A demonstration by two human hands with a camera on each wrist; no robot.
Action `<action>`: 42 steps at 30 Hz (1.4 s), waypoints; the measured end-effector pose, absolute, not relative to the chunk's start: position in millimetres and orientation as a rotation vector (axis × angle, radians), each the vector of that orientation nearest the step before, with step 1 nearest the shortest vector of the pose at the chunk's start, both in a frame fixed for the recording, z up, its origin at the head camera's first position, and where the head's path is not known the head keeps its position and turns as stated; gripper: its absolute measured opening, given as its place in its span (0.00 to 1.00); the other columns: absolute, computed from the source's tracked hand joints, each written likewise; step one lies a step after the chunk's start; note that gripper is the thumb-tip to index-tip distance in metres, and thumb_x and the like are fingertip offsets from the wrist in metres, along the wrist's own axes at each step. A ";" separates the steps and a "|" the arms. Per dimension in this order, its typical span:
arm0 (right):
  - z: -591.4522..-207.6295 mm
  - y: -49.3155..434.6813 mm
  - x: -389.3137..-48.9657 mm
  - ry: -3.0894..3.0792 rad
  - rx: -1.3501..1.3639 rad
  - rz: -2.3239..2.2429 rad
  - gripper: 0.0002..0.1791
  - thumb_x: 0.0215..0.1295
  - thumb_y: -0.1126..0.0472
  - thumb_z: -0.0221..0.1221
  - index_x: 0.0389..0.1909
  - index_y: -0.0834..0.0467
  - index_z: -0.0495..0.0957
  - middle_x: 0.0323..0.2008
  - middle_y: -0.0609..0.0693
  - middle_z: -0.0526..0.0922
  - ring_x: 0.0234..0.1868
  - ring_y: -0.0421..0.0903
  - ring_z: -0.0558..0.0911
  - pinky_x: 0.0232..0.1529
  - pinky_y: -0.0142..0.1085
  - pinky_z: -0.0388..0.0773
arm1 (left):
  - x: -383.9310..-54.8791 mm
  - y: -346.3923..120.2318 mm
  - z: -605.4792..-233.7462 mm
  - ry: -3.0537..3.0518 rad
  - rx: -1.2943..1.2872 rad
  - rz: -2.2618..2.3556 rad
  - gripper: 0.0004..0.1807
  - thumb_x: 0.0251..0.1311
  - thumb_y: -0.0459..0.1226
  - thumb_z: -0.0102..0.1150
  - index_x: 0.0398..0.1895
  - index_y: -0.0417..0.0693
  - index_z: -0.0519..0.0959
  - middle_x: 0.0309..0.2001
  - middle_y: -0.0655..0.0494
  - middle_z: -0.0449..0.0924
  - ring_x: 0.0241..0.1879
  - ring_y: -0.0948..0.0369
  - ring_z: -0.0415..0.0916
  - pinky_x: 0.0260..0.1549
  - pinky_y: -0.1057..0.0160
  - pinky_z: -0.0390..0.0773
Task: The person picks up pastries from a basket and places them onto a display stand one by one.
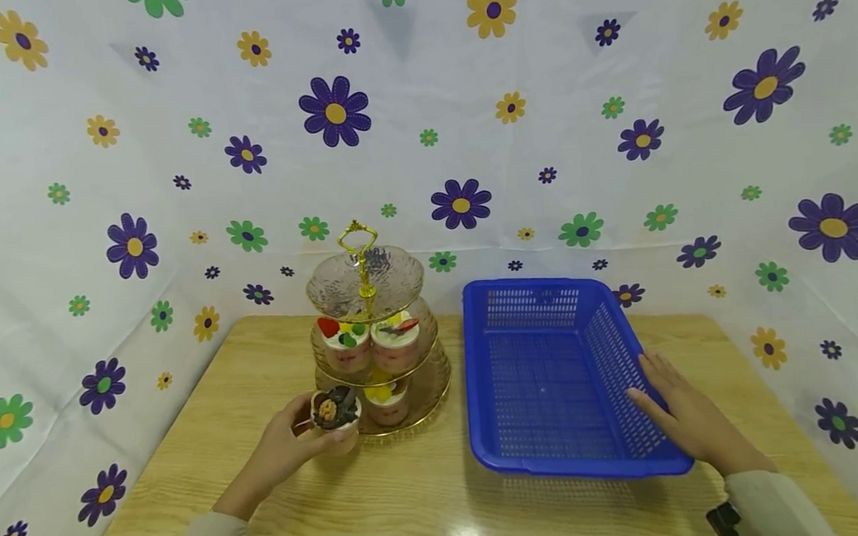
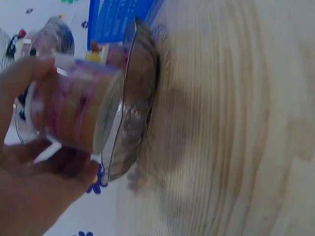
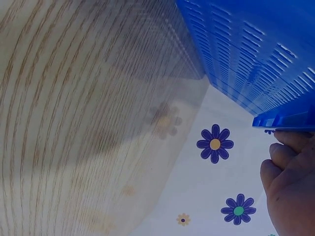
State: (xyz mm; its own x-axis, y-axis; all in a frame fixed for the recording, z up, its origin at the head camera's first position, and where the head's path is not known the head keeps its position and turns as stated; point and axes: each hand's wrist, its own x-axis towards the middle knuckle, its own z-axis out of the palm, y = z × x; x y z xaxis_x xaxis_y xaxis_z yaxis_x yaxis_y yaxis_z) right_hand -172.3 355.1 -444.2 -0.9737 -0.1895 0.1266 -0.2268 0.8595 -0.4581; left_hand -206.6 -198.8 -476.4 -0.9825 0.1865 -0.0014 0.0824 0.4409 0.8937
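Note:
My left hand (image 1: 292, 444) holds a clear dessert cup (image 2: 74, 108) with pink and tan layers. Dark crumbs and a walnut piece (image 1: 327, 410) top it. The cup is at the front left of a three-tier stand (image 1: 437, 384), off the table in the left wrist view. Two cups with fruit toppings, one a fruit cup (image 1: 396, 349), sit on the middle tier; another dessert cup (image 1: 388, 404) is on the bottom tier. My right hand (image 1: 682, 416) grips the right rim of a blue plastic basket (image 1: 550, 392), thumb over the inner side, fingers outside.
The stand's top tier (image 1: 333, 287) carries a gold ring handle (image 1: 357, 238). Both stand and basket are on a wooden table (image 1: 416, 510), the basket to the right. A white flowered cloth (image 1: 408, 178) hangs behind and along both sides.

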 end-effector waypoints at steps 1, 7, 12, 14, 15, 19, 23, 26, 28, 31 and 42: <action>-444.2 355.5 -172.5 -2.957 0.331 0.743 0.39 0.75 0.46 0.43 0.73 0.69 0.45 0.73 0.69 0.42 0.74 0.64 0.38 0.67 0.65 0.41 | -210.0 -201.9 -477.4 2.549 0.280 1.596 0.41 0.53 0.46 0.70 0.67 0.42 0.62 0.61 0.42 0.70 0.62 0.46 0.67 0.61 0.45 0.67; -444.6 354.4 -173.0 -2.974 0.323 0.735 0.40 0.75 0.45 0.43 0.73 0.69 0.45 0.73 0.69 0.43 0.74 0.65 0.39 0.67 0.65 0.42 | -219.2 -212.8 -482.6 2.449 0.367 1.583 0.43 0.59 0.43 0.65 0.72 0.38 0.54 0.65 0.37 0.65 0.66 0.41 0.62 0.63 0.43 0.63; -444.2 353.4 -172.1 -2.970 0.315 0.740 0.40 0.75 0.45 0.43 0.72 0.69 0.46 0.73 0.69 0.43 0.74 0.64 0.39 0.67 0.65 0.42 | -212.5 -202.3 -489.1 2.496 0.293 1.642 0.50 0.59 0.43 0.65 0.75 0.41 0.43 0.72 0.35 0.50 0.70 0.38 0.51 0.65 0.39 0.57; -444.4 353.8 -172.1 -2.967 0.318 0.741 0.39 0.75 0.45 0.43 0.72 0.70 0.46 0.73 0.69 0.44 0.74 0.64 0.39 0.66 0.66 0.42 | -208.0 -193.3 -493.0 2.587 0.186 1.650 0.55 0.54 0.46 0.69 0.75 0.42 0.42 0.71 0.35 0.51 0.69 0.39 0.54 0.63 0.40 0.61; -444.4 354.0 -172.2 -2.970 0.313 0.736 0.40 0.75 0.45 0.43 0.72 0.69 0.46 0.73 0.69 0.44 0.74 0.64 0.39 0.66 0.66 0.42 | -205.9 -188.6 -494.8 2.636 0.127 1.648 0.57 0.52 0.47 0.71 0.75 0.42 0.42 0.70 0.35 0.53 0.67 0.40 0.57 0.62 0.41 0.64; -445.3 355.4 -172.7 -2.976 0.304 0.732 0.40 0.75 0.44 0.43 0.73 0.69 0.45 0.73 0.68 0.43 0.74 0.64 0.39 0.66 0.66 0.43 | -201.4 -173.3 -498.1 2.757 -0.093 1.686 0.58 0.45 0.53 0.74 0.71 0.42 0.47 0.62 0.35 0.63 0.60 0.42 0.67 0.54 0.45 0.73; -445.5 356.1 -172.6 -2.971 0.309 0.734 0.39 0.75 0.45 0.43 0.73 0.69 0.46 0.73 0.69 0.43 0.74 0.64 0.39 0.66 0.66 0.43 | -202.1 -168.2 -497.4 2.737 -0.145 1.770 0.54 0.45 0.52 0.74 0.67 0.42 0.51 0.62 0.37 0.64 0.62 0.44 0.66 0.57 0.45 0.71; -444.7 355.8 -172.3 -2.964 0.317 0.740 0.39 0.75 0.46 0.44 0.73 0.69 0.46 0.73 0.69 0.44 0.74 0.65 0.39 0.66 0.66 0.43 | -203.6 -168.5 -496.8 2.743 -0.081 1.786 0.50 0.47 0.48 0.74 0.67 0.41 0.55 0.61 0.40 0.65 0.62 0.46 0.66 0.59 0.46 0.69; -443.9 355.3 -172.2 -2.968 0.314 0.744 0.39 0.75 0.45 0.44 0.73 0.69 0.46 0.73 0.69 0.44 0.74 0.64 0.39 0.66 0.66 0.43 | -204.9 -168.8 -496.8 2.786 -0.024 1.767 0.47 0.48 0.46 0.74 0.67 0.39 0.58 0.60 0.41 0.67 0.60 0.47 0.67 0.58 0.47 0.70; -442.9 355.1 -171.9 -2.974 0.311 0.749 0.39 0.75 0.45 0.43 0.73 0.69 0.45 0.73 0.69 0.43 0.74 0.64 0.39 0.67 0.66 0.42 | -206.6 -168.5 -496.4 2.870 0.051 1.724 0.44 0.50 0.43 0.73 0.66 0.37 0.61 0.57 0.41 0.69 0.56 0.49 0.70 0.54 0.48 0.73; -442.9 356.6 -171.4 -2.980 0.298 0.741 0.39 0.75 0.45 0.43 0.73 0.69 0.45 0.73 0.69 0.43 0.74 0.63 0.38 0.66 0.66 0.43 | -216.9 -165.8 -485.1 3.000 0.126 1.499 0.35 0.49 0.44 0.73 0.57 0.36 0.71 0.46 0.43 0.78 0.42 0.52 0.77 0.37 0.56 0.79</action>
